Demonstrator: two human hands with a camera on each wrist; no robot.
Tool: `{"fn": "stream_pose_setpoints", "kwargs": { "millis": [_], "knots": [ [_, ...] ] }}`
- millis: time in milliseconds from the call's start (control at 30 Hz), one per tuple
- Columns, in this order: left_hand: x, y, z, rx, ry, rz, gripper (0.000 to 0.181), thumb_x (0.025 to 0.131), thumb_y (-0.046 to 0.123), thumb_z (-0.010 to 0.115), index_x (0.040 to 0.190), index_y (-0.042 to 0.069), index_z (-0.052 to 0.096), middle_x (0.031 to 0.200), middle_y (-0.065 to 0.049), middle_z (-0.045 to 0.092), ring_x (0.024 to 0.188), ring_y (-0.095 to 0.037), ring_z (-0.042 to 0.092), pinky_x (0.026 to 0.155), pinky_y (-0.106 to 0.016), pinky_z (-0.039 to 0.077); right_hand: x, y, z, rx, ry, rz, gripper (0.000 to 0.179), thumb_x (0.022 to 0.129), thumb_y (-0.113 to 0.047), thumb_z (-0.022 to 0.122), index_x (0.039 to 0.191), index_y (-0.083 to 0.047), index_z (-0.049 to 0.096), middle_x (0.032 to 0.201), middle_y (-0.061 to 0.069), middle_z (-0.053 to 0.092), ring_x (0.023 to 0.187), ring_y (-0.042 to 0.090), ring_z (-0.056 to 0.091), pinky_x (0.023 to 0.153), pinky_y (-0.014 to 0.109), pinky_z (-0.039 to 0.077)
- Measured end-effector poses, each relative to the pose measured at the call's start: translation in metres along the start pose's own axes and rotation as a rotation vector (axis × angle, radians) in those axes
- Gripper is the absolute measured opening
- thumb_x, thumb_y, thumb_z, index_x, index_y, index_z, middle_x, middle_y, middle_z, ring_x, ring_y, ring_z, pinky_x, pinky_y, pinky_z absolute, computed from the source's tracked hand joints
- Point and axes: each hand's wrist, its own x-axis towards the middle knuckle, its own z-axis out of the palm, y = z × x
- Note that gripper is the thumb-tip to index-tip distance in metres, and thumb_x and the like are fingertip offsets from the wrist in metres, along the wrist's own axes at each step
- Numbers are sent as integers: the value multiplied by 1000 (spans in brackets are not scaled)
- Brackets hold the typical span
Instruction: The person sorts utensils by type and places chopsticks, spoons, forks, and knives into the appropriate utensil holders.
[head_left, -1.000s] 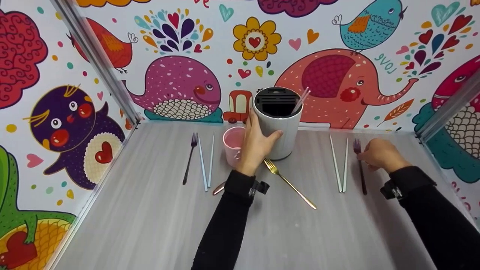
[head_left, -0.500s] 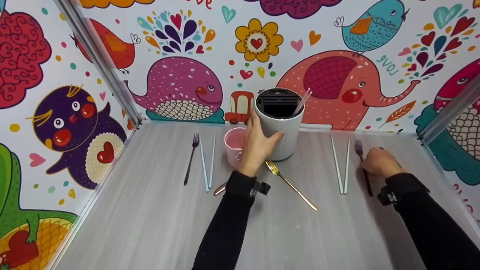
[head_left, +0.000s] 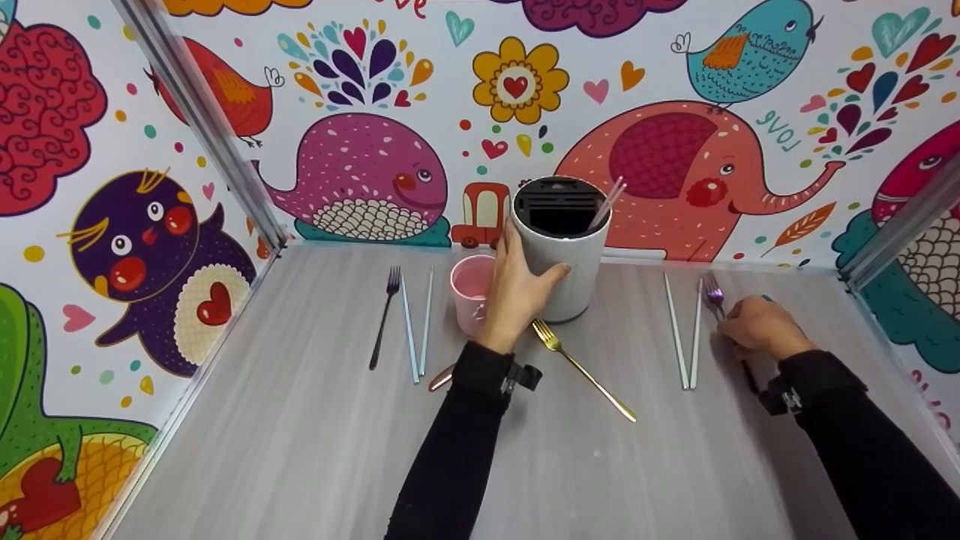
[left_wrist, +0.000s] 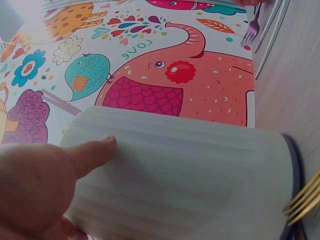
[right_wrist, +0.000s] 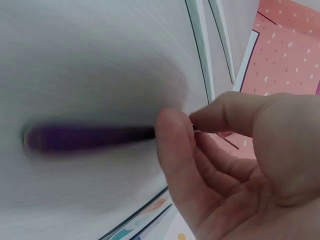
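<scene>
My left hand (head_left: 517, 296) holds the side of a white cylindrical utensil holder (head_left: 581, 274) with a black slotted top, its thumb lying along the wall. Two thin pale pink sticks (head_left: 610, 199) poke out of the opening. On the right, my right hand (head_left: 765, 326) pinches a purple fork (head_left: 713, 291) between thumb and fingers; the tines point toward the back wall. In the right wrist view the fork's dark handle (right_wrist: 85, 138) sticks out from the fingertips, close over the table. A pair of pale green chopsticks (head_left: 676, 334) lies just left of that fork.
A pink cup (head_left: 470, 296) stands left of the holder, partly behind my left hand. A gold fork (head_left: 589, 373) lies in front. Farther left are blue chopsticks (head_left: 410, 330) and a dark fork (head_left: 383, 322). A copper-coloured utensil end (head_left: 441, 379) shows beside my left sleeve. Printed walls enclose the table.
My right hand has taken hold of the purple fork, which has turned, its tines now nearer the green chopsticks. The left hand keeps its place on the utensil holder.
</scene>
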Motion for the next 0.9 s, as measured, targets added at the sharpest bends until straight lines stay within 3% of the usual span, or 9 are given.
{"fn": "stream_pose_setpoints", "kwargs": {
  "millis": [100,233,500,567,667,767,900],
  "knots": [
    [0,0,0,-3,-2,-3,118,94,38,89,180,20,10,187,-8,20,170,-28,30,138,-53,30,-1,0,-1,22,23,-28,48,108,-18,59,140,17,57,103,24,72,89,30,72,77,34,61],
    [-1,0,0,-7,4,17,117,95,38,89,180,18,11,186,-10,21,170,-28,31,138,-51,30,-2,-1,-1,81,139,-76,45,107,-20,58,137,14,58,107,27,71,90,32,70,75,33,58],
    [-1,-2,-1,-16,7,29,116,95,38,89,179,15,13,186,-12,22,170,-29,30,139,-50,28,-6,-15,3,182,584,-289,31,110,-17,58,125,9,66,109,32,75,86,34,74,60,20,53],
    [-1,-2,-1,-19,6,23,116,95,38,89,179,15,13,186,-12,22,171,-29,29,139,-51,28,-9,-21,4,204,675,-335,28,110,-15,58,122,8,68,105,32,77,79,27,76,56,16,50],
    [-1,-1,-1,-16,1,13,116,95,38,89,179,15,13,186,-13,22,171,-30,29,139,-52,28,-16,-30,5,239,783,-385,28,110,-15,59,123,7,72,103,31,79,69,5,71,55,10,47],
    [-1,-1,-1,-14,-2,8,116,95,38,89,179,15,12,186,-13,22,171,-30,29,139,-52,28,-28,-44,3,292,834,-421,32,110,-19,59,129,3,72,106,28,80,66,-14,58,56,7,46],
    [-1,-2,-1,-17,-2,6,116,95,38,89,180,16,12,185,-13,22,170,-30,30,139,-53,29,-49,-72,2,346,876,-527,29,111,-21,63,128,0,74,108,24,81,69,-23,58,64,1,48]
  ]
}}
